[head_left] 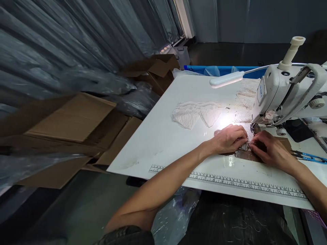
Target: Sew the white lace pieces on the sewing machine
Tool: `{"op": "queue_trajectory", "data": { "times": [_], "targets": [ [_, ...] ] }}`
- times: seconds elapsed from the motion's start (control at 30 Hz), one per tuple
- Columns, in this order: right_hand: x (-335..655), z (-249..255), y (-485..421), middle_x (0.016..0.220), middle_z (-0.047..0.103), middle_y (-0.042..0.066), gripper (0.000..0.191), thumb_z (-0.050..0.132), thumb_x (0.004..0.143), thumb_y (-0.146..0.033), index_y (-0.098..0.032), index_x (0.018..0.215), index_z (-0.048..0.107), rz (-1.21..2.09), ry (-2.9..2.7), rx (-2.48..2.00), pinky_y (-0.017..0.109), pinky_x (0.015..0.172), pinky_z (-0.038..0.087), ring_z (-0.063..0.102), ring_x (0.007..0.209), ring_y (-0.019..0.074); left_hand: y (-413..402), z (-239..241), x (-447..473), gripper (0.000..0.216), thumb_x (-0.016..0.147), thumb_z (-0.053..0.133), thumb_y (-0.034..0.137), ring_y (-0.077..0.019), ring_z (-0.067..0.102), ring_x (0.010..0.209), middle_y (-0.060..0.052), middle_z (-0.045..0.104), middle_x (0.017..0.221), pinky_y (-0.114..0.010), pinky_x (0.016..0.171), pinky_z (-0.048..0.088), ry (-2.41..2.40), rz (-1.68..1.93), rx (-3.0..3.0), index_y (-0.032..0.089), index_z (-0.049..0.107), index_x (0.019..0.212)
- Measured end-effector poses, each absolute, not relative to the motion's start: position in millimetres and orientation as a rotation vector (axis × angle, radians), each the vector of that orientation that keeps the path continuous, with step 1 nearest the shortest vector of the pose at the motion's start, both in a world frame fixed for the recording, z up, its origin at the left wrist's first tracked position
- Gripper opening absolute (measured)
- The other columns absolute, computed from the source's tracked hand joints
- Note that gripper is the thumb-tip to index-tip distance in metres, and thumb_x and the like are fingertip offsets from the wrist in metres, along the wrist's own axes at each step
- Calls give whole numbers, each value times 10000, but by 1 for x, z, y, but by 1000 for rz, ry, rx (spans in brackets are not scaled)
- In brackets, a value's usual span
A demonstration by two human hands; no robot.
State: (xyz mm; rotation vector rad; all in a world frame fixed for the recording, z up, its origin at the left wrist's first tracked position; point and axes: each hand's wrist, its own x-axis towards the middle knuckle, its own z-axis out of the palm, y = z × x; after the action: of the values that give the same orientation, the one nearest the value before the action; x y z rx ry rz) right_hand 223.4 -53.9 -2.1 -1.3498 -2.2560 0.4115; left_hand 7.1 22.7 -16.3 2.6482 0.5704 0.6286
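A piece of white lace fabric (245, 146) lies just in front of the presser foot of a white sewing machine (270, 92). My left hand (231, 139) pinches its left side, the fingers bent down onto the cloth. From the right, my right hand (269, 148) grips the edge of the same lace between thumb and fingertips. Both hands rest low over the table, close together. Under them is a brown patch (245, 155) with clear tape on it. Left of the machine lie cut lace pieces (195, 112) with pointed lower edges.
A lit lamp (227, 80) on a bendable neck hangs above the white table (153, 136). Blue thread snips (310, 157) lie to the right, near a black pad (298, 130). A printed ruler (230, 183) runs along the front edge. Open cardboard boxes (71, 117) stand left.
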Motion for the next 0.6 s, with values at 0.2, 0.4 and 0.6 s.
{"op": "queue_trajectory", "data": {
  "times": [0.2, 0.4, 0.6],
  "targets": [
    [226, -10, -55, 853, 676, 66, 209, 478, 998, -374, -218, 926, 596, 399, -2143, -1371, 342, 663, 545, 652, 731, 195, 24, -18, 9, 181, 1023, 541, 289, -162, 698, 981, -84, 739, 1036, -339, 854, 589, 441, 685, 2676, 161, 663, 986],
    [232, -19, -62, 1014, 659, 128, 326, 445, 1004, -329, -197, 1203, 666, 110, -2289, -1354, 406, 741, 570, 636, 852, 241, 24, -15, 8, 248, 1049, 473, 282, -137, 718, 928, -88, 759, 972, -295, 780, 621, 400, 988, 2501, 151, 644, 927],
    [230, -19, -67, 984, 623, 104, 304, 487, 980, -284, -253, 1153, 734, 131, -2348, -1315, 432, 811, 545, 594, 894, 240, 23, -20, 9, 260, 1034, 473, 265, -139, 716, 882, -74, 762, 939, -304, 791, 609, 372, 837, 2611, 164, 671, 899]
  ]
}}
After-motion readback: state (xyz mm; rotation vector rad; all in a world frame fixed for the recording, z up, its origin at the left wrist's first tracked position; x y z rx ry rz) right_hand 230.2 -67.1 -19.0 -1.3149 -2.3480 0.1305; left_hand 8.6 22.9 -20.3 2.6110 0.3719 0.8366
